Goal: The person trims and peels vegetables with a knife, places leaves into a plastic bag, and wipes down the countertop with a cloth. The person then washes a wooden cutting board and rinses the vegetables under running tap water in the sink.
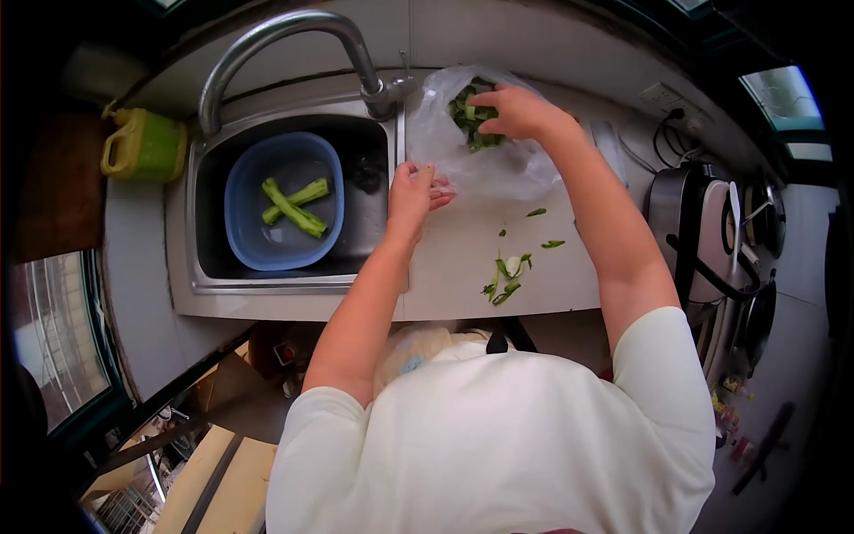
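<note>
A clear plastic bag (pixel 445 147) lies on the counter right of the sink, with green leaves (pixel 470 111) in its mouth. My left hand (pixel 414 198) pinches the bag's near left edge. Over the leaves, my right hand (pixel 516 113) reaches in with its fingers apart, touching them or just above; whether it grips any is unclear. Leaf and stem scraps (pixel 507 276) are scattered on the counter nearer to me. Two peeled green stems (pixel 294 209) lie crossed in a blue basin (pixel 334 169) inside the sink.
The steel sink (pixel 294 285) has a curved faucet (pixel 267 27) at its back. A yellow-green jug (pixel 158 145) stands left of it. On the right are a rice cooker (pixel 712 222), a black cord (pixel 667 133) and a wall socket (pixel 663 96).
</note>
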A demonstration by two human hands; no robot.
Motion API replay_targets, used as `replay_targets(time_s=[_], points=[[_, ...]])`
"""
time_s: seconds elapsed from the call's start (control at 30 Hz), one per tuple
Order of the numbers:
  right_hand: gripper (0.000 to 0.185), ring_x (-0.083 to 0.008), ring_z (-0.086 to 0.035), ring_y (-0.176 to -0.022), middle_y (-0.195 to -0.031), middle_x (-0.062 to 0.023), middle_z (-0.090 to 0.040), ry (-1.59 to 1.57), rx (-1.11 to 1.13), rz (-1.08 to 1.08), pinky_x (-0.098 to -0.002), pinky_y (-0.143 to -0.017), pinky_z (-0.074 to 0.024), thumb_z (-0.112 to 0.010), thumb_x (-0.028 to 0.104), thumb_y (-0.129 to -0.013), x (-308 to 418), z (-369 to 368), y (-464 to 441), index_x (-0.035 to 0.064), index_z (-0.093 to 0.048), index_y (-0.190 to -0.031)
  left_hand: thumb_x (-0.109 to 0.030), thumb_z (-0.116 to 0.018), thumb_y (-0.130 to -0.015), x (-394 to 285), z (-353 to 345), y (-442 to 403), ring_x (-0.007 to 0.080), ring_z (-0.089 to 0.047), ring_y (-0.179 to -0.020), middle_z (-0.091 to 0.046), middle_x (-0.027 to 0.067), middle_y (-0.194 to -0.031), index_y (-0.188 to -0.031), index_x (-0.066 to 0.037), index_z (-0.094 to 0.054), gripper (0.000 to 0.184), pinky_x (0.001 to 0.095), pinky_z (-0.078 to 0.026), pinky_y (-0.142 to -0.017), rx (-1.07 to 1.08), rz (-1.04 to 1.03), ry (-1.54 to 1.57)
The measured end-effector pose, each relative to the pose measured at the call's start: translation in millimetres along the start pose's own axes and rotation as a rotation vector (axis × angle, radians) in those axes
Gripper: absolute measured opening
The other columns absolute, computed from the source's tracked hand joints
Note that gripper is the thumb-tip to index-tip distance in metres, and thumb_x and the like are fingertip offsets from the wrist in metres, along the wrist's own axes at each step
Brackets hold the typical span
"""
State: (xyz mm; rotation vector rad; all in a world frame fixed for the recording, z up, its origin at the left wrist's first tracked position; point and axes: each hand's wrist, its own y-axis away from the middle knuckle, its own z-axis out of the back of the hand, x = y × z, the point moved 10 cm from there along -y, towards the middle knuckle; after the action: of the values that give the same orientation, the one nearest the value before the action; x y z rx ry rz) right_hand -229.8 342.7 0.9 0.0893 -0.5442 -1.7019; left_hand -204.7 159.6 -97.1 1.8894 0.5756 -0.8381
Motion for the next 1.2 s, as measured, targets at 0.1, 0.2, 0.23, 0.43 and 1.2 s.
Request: replay_targets(time_s=[0.1, 0.2, 0.23, 0.43, 1.2], points=[[0.036, -0.0282, -0.057, -0.100, -0.111, -0.0131, -0.059, -0.177, -0.398, 0.057, -0.0367, -0.087, -0.0451, -0.064, 0.023, -0.078, -3, 42, 39, 0.0145, -0.061, -0.113, -0.012, -0.052, -0.085, -11, 28, -3, 0.0180, -0.061, -0.071, -0.059, 0.0118, -0.093, -0.110, -0.001, -0.049, 0.028, 0.0286, -0.051, -0.063, -0.044, -0.243, -0.309], [0.025, -0.0137, -0.061, -0.078, -0.093, -0.0053, -0.065, -0.674, -0.577, 0.032, -0.0260, -0.073, -0.0479, -0.059, 0.016, -0.083, -29, 49, 79, 0.0056, -0.063, -0.105, -0.007, -0.055, -0.073, -46, 35, 21, 0.0182, -0.056, -0.073, -0.055, 0.0108, -0.097, -0.105, -0.002, -0.055, 0.032, 0.0311, -0.048, -0.069, -0.140, -0.622, -0.809], [0.022, -0.0115, -0.060, -0.076, -0.091, -0.0041, -0.065, -0.804, -0.593, 0.074, -0.0247, -0.071, -0.0475, -0.058, 0.014, -0.083, -41, 39, 85, 0.0043, -0.063, -0.103, -0.007, -0.058, -0.071, -47, 33, 24, 0.0240, -0.053, -0.084, -0.052, 0.0130, -0.099, -0.108, -0.003, -0.056, 0.037, 0.0335, -0.046, -0.076, -0.129, -0.589, -0.902], [0.019, -0.0129, -0.059, -0.076, -0.089, -0.0051, -0.065, -1.047, -0.563, -0.192, -0.0250, -0.071, -0.0475, -0.055, 0.010, -0.083, -105, -31, 151, 0.0018, -0.063, -0.099, -0.003, -0.061, -0.070, -32, 12, 33, 0.0345, -0.044, -0.103, -0.045, 0.0162, -0.106, -0.116, -0.002, -0.052, 0.047, 0.0386, -0.042, -0.087, -0.023, -0.759, -1.359], [0.058, -0.0353, -0.043, -0.109, -0.116, -0.0175, -0.045, -0.292, -0.123, -0.022, -0.0410, -0.094, -0.0402, -0.071, 0.026, -0.067, -7, -157, 184, 0.0069, -0.052, -0.117, -0.010, -0.066, -0.069, 71, -42, 111, 0.0351, -0.052, -0.086, -0.052, 0.0167, -0.089, -0.092, -0.001, -0.056, 0.026, 0.0408, -0.045, -0.076, 0.417, -0.638, -1.266]])
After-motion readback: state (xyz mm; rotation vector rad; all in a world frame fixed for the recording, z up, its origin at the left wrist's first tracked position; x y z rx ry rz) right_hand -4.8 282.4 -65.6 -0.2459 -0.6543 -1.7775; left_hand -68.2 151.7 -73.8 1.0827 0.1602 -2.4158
